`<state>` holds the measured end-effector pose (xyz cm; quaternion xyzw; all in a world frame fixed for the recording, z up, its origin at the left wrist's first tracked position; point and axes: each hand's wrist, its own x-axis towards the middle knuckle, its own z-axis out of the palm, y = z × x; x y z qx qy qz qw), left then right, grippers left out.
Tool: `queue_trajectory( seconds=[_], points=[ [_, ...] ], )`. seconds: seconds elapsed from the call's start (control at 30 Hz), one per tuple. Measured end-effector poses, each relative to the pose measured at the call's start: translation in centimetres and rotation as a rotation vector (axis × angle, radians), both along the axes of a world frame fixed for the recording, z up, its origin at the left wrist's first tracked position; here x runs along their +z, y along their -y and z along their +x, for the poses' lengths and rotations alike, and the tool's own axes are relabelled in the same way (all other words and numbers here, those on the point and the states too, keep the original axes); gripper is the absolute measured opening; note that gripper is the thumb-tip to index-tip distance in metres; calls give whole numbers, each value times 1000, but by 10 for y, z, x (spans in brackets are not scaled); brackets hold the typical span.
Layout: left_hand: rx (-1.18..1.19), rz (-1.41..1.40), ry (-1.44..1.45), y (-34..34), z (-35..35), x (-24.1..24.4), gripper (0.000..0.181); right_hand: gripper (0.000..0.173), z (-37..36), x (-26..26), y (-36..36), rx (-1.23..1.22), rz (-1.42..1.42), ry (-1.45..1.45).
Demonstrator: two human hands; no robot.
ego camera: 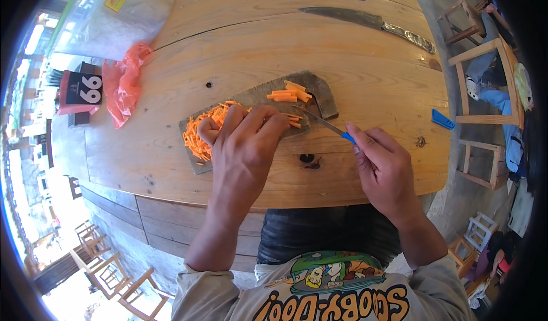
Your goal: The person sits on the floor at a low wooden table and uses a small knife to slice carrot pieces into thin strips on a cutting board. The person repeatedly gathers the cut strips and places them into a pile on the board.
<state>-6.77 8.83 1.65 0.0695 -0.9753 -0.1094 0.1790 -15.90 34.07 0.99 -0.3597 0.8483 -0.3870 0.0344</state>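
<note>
A worn wooden cutting board (252,90) lies at a slant on the table. My left hand (248,137) is over it, fingers bent down beside a heap of finely cut carrot strips (201,135); what its fingertips touch is hidden. A few thin carrot sticks (294,120) poke out to the right of those fingers. My right hand (381,162) grips the blue handle of a small paring knife (325,124), whose tip points at the board near the sticks. Thicker carrot batons (289,93) lie at the board's upper part, above the knife tip.
A large knife (368,20) rests at the far right of the wooden table (239,55). A blue blade cover (442,119) lies near the right edge. Clear plastic bag (124,25), red plastic bag (126,90) and a numbered holder (81,90) occupy the left. Wooden stools and people are beyond.
</note>
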Motion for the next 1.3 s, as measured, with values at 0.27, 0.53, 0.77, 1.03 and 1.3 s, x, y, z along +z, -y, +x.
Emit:
queue_trajectory(
  seconds=[0.27,0.53,0.77,1.03,1.3],
  points=[
    [79,0,-24,-3,5,-2,18,46,5,-1,0,-9,47,25],
    [109,74,-38,-7,4,-5,16,48,12,-6,2,18,-15,64],
    [121,28,-55,-4,4,-5,22,45,9,-4,0,-8,-15,86],
    [148,79,-14,-8,5,-3,21,43,10,-13,-1,-34,-84,59],
    [106,96,-32,-7,1,-4,20,41,0,-28,-4,-53,-225,9]
  ],
)
